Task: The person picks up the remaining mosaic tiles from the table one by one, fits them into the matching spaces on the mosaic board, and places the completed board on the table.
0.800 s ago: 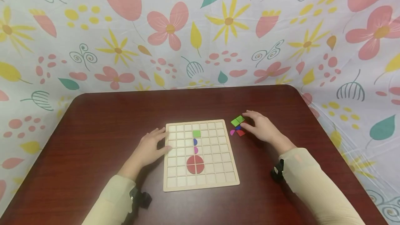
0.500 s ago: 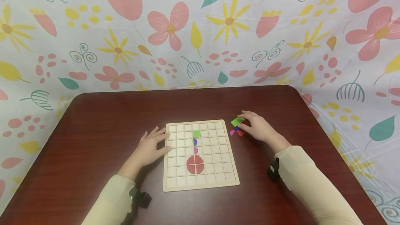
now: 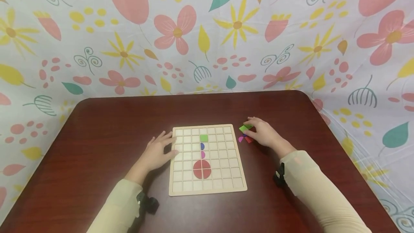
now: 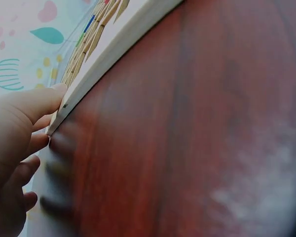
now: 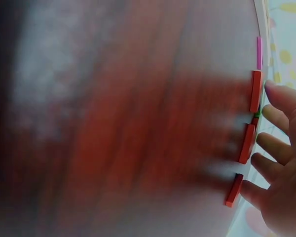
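A light wooden grid board [image 3: 226,173] lies flat on the table. On it sit a green square tile [image 3: 203,138], a blue half-round tile [image 3: 202,146], a pink half-round tile [image 3: 203,155] and red quarter-round tiles [image 3: 197,174] forming a circle. My left hand [image 3: 156,155] rests on the board's left edge, thumb on top and fingers spread along it. Beyond the right edge, my right hand [image 3: 266,135] hovers over loose pieces, thumb and fingertips right at the green tiles [image 3: 243,129]. Its fingers partly hide a pink piece [image 3: 240,139] and red pieces [image 5: 246,143].
The dark reddish-brown table [image 3: 129,114] has rounded far corners. A flower-printed cloth [image 3: 181,71] hangs behind it and along its sides. A black wrist device [image 3: 151,205] sits by the left sleeve, and another [image 3: 279,177] by the right.
My right hand has moved slightly left over the loose pieces, its thumb and fingertips now covering more of the green tiles. The left hand stays at the board's edge.
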Motion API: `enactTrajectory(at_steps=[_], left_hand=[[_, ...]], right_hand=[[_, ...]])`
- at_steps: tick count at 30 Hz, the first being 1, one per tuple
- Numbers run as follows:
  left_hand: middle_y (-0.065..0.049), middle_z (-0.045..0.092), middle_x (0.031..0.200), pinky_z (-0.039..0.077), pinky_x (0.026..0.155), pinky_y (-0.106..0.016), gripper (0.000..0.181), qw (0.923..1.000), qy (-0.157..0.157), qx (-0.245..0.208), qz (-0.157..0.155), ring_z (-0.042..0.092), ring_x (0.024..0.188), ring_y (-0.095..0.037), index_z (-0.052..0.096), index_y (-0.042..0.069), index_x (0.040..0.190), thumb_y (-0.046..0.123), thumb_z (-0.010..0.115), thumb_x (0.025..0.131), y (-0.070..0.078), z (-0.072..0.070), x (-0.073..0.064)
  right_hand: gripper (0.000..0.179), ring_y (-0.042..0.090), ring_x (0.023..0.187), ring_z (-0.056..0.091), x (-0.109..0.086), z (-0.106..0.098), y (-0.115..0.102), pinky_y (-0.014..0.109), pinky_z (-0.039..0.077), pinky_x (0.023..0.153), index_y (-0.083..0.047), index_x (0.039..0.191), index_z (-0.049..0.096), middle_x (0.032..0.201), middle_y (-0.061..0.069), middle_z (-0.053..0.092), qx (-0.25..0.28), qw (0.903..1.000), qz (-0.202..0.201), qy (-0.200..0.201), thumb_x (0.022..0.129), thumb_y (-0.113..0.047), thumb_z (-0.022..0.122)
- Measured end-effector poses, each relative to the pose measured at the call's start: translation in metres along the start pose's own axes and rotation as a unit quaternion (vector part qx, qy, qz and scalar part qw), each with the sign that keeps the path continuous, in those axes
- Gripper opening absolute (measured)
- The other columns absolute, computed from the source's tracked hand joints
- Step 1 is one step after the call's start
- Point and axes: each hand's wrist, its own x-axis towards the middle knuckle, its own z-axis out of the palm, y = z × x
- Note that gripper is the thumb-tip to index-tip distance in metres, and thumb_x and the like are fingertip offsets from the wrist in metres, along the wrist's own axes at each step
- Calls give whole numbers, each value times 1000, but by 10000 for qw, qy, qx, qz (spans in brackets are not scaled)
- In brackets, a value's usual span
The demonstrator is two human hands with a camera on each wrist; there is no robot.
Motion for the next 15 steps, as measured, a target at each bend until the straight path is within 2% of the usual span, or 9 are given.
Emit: enactTrajectory(at_steps=[6,11,15], left_hand=[[-14,40,148,18,111,-65,54,10000,-53,20,-66,26,142,-36,54,11,135,36,64,88,0,0,4],[-15,39,149,19,111,-65,55,9999,-78,-30,-151,25,142,-38,53,11,135,36,63,88,-1,-1,8],[-16,39,149,18,111,-65,54,9998,-19,-108,-170,26,142,-38,53,10,135,36,63,88,-3,-1,9]], right_hand=[[45,42,134,37,4,0,-1,56,32,109,0,127,58,142,25,43,-162,9998,6,-111,91,-25,63],[40,41,131,41,6,-1,-2,55,34,107,1,119,62,139,25,46,-231,9997,63,-46,89,-26,65],[36,36,112,52,7,-1,-3,51,43,98,1,111,60,123,23,55,-117,9998,151,101,87,-24,68]])
